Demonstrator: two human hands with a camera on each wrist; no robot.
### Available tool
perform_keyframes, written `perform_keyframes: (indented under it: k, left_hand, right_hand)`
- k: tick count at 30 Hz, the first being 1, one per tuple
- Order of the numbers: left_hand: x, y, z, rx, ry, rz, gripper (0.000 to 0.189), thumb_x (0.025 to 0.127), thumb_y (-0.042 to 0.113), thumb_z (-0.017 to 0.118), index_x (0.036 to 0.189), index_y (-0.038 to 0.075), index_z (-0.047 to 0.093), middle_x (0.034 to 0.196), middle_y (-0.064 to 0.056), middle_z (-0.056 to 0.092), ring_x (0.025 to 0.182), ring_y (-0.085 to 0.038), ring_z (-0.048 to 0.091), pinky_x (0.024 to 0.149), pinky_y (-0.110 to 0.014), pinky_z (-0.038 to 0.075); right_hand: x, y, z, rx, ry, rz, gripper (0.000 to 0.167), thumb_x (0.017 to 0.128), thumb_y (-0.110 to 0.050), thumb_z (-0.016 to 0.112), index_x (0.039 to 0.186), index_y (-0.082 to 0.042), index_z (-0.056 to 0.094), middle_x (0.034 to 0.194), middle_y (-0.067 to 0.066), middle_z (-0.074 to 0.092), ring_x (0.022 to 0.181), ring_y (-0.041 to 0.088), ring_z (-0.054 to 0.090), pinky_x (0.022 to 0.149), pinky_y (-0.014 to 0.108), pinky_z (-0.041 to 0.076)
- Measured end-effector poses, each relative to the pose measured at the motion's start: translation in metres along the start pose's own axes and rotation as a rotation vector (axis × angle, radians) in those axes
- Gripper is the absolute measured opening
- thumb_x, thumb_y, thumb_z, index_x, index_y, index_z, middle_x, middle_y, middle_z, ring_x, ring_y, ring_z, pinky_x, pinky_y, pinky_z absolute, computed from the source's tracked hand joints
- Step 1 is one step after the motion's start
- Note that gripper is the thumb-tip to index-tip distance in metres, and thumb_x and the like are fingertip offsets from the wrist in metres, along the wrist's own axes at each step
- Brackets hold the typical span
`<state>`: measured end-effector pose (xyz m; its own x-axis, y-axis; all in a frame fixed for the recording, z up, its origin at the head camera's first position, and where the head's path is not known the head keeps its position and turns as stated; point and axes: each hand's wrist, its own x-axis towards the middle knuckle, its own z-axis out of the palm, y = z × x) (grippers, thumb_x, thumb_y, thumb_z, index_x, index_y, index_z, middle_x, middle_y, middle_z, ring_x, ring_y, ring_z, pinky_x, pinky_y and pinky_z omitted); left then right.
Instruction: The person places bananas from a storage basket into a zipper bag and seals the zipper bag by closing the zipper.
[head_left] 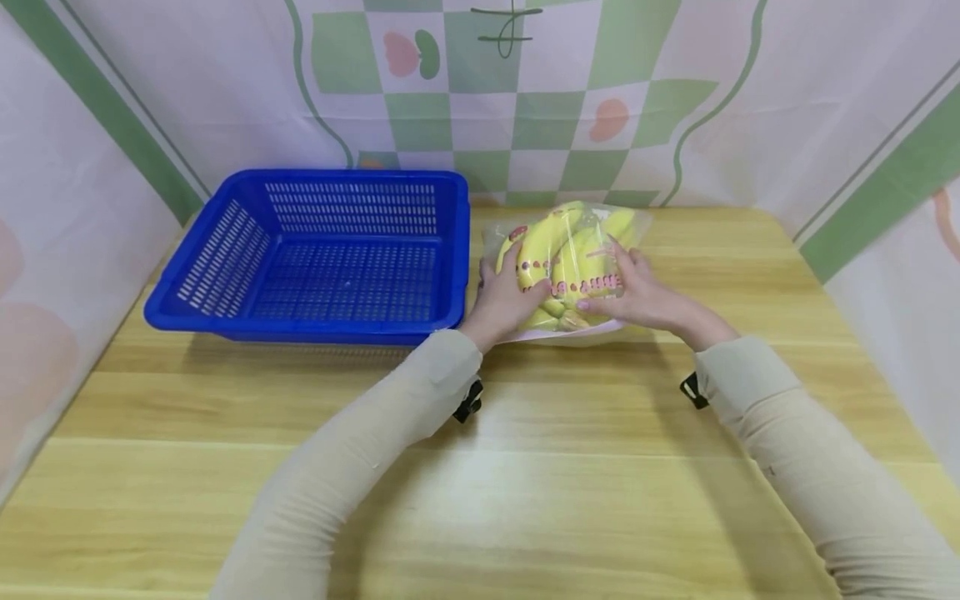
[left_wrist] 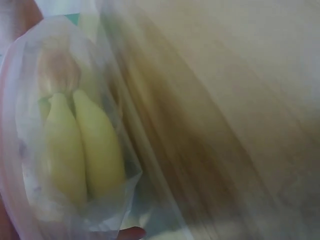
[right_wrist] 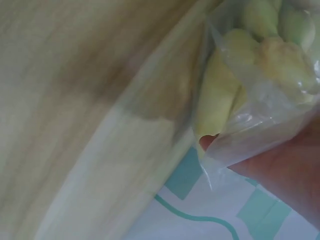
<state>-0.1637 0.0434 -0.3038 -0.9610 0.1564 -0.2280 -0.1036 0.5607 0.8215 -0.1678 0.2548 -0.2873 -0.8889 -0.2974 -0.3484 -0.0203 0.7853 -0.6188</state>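
A clear plastic bag of bananas point(head_left: 558, 258) with pink printing is between my two hands, to the right of the blue basket. My left hand point(head_left: 502, 300) grips its left side, the thumb lying across the front. On the opposite side my right hand point(head_left: 641, 292) holds the bag with fingers over the edge. Yellow bananas point(left_wrist: 82, 150) with a brownish joined stem show through the plastic in the left wrist view. Part of the right hand point(right_wrist: 285, 172) is against the bag's lower corner in the right wrist view. Whether the bag touches the table cannot be told.
A blue plastic basket point(head_left: 306, 333) with slotted walls stands at the back left, close beside my left hand; nothing lies in it. The wooden table point(head_left: 495, 500) reaches back to a green and white checked curtain point(head_left: 480, 117).
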Motion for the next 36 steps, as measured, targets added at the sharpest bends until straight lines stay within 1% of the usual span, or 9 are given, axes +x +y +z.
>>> perform_keyframes:
  k: [3, 9, 12, 17, 21, 26, 28, 31, 36]
  left_hand:
    - [0.0, -0.001, 0.003, 0.002, 0.019, 0.006, 0.075, 0.092, 0.04, 0.055, 0.154, 0.031, 0.014, 0.16, -0.021, -0.001, 0.143, -0.043, 0.024, 0.113, -0.055, 0.03]
    - [-0.003, -0.001, 0.008, 0.045, 0.024, 0.024, 0.08, 0.092, 0.041, 0.057, 0.154, 0.032, 0.009, 0.158, -0.022, 0.006, 0.135, -0.043, 0.039, 0.107, -0.054, 0.039]
    - [-0.004, -0.001, 0.011, 0.065, 0.025, 0.023, 0.082, 0.091, 0.043, 0.058, 0.154, 0.033, 0.007, 0.159, -0.021, 0.005, 0.134, -0.044, 0.039, 0.106, -0.055, 0.04]
    - [-0.004, -0.002, 0.015, 0.08, 0.047, 0.032, 0.081, 0.09, 0.043, 0.059, 0.154, 0.033, 0.01, 0.158, -0.019, 0.008, 0.131, -0.043, 0.041, 0.104, -0.055, 0.042]
    - [-0.004, -0.003, 0.016, 0.1, 0.059, 0.048, 0.081, 0.09, 0.044, 0.059, 0.154, 0.032, 0.012, 0.158, -0.02, 0.008, 0.134, -0.045, 0.038, 0.105, -0.057, 0.04]
    - [-0.004, -0.003, 0.017, 0.127, 0.067, 0.071, 0.08, 0.091, 0.045, 0.059, 0.154, 0.032, 0.012, 0.159, -0.021, 0.008, 0.136, -0.045, 0.035, 0.105, -0.059, 0.039]
    - [-0.004, -0.002, 0.017, 0.138, 0.075, 0.077, 0.08, 0.091, 0.045, 0.059, 0.154, 0.032, 0.012, 0.159, -0.021, 0.01, 0.136, -0.044, 0.036, 0.104, -0.059, 0.04]
    - [-0.002, 0.0, 0.017, 0.157, 0.08, 0.083, 0.08, 0.09, 0.045, 0.059, 0.154, 0.033, 0.012, 0.159, -0.02, 0.011, 0.136, -0.043, 0.037, 0.104, -0.058, 0.041]
    - [0.0, 0.003, 0.018, 0.172, 0.08, 0.091, 0.08, 0.091, 0.045, 0.058, 0.154, 0.036, 0.009, 0.159, -0.018, 0.01, 0.137, -0.042, 0.037, 0.104, -0.057, 0.041]
  right_hand:
    - [0.001, 0.001, 0.004, -0.002, 0.01, -0.016, 0.114, 0.087, -0.046, 0.065, 0.148, -0.024, -0.029, 0.151, 0.027, -0.032, 0.141, 0.052, -0.019, 0.102, 0.079, 0.006]
    - [0.004, 0.003, 0.012, -0.011, 0.054, -0.042, 0.116, 0.086, -0.043, 0.067, 0.147, -0.026, -0.03, 0.153, 0.019, -0.03, 0.143, 0.043, -0.023, 0.107, 0.074, 0.002]
    - [0.006, 0.002, 0.015, -0.016, 0.061, -0.038, 0.119, 0.085, -0.044, 0.068, 0.146, -0.027, -0.032, 0.152, 0.019, -0.032, 0.142, 0.044, -0.023, 0.107, 0.074, 0.003]
    - [0.007, 0.002, 0.019, -0.004, 0.069, -0.026, 0.122, 0.083, -0.041, 0.07, 0.144, -0.027, -0.034, 0.151, 0.019, -0.035, 0.142, 0.048, -0.018, 0.107, 0.074, 0.007]
    - [0.008, 0.002, 0.02, -0.007, 0.068, -0.029, 0.123, 0.084, -0.04, 0.07, 0.143, -0.026, -0.036, 0.151, 0.018, -0.036, 0.142, 0.048, -0.018, 0.106, 0.074, 0.008]
    - [0.008, 0.002, 0.02, -0.003, 0.057, -0.062, 0.124, 0.084, -0.036, 0.071, 0.143, -0.021, -0.037, 0.15, 0.019, -0.036, 0.142, 0.043, -0.024, 0.107, 0.074, 0.006]
    - [0.008, 0.003, 0.019, 0.003, 0.056, -0.074, 0.125, 0.084, -0.034, 0.072, 0.143, -0.019, -0.037, 0.151, 0.019, -0.036, 0.142, 0.04, -0.027, 0.108, 0.073, 0.004]
    - [0.009, 0.004, 0.018, 0.01, 0.057, -0.081, 0.127, 0.083, -0.033, 0.073, 0.143, -0.018, -0.038, 0.15, 0.019, -0.036, 0.142, 0.041, -0.026, 0.11, 0.071, 0.003]
    - [0.01, 0.004, 0.016, 0.008, 0.065, -0.083, 0.128, 0.082, -0.033, 0.074, 0.142, -0.017, -0.038, 0.15, 0.019, -0.036, 0.142, 0.045, -0.022, 0.11, 0.07, 0.004]
